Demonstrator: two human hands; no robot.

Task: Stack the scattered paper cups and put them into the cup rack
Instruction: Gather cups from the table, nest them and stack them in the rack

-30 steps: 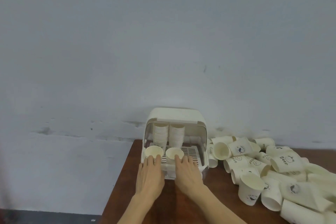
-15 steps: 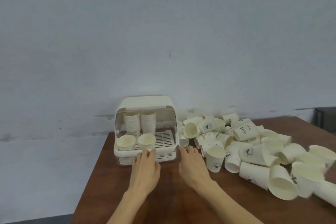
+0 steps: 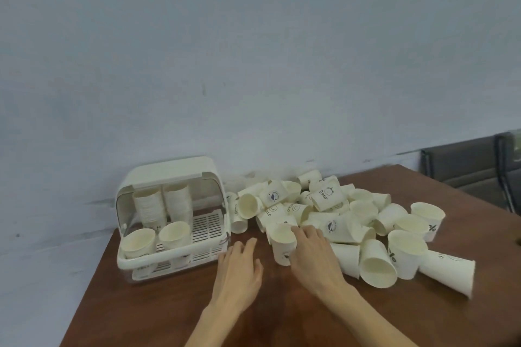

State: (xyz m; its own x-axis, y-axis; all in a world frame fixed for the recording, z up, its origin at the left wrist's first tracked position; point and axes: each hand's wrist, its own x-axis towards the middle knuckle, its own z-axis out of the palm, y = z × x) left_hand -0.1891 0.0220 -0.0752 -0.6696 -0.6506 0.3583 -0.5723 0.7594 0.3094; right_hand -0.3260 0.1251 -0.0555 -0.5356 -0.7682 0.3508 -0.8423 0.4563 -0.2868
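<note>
The cream cup rack point(image 3: 172, 258) stands at the table's left with its lid raised. Two tall cup stacks point(image 3: 163, 205) stand at its back and two upright cups point(image 3: 156, 235) at its front. A heap of scattered paper cups point(image 3: 349, 220) covers the table to the right. My right hand point(image 3: 313, 256) wraps around an upright cup point(image 3: 282, 245) at the heap's near left edge. My left hand point(image 3: 239, 270) hovers flat over the table between the rack and that cup, fingers apart, holding nothing.
The brown wooden table point(image 3: 169, 315) ends close to the rack's left side. A pale wall rises right behind the rack and the cups. A dark chair point(image 3: 473, 166) stands past the table's far right corner.
Both hands left the rack's front and moved right. My right hand reached the heap and closed on an upright cup. The view swung right, showing more cups.
</note>
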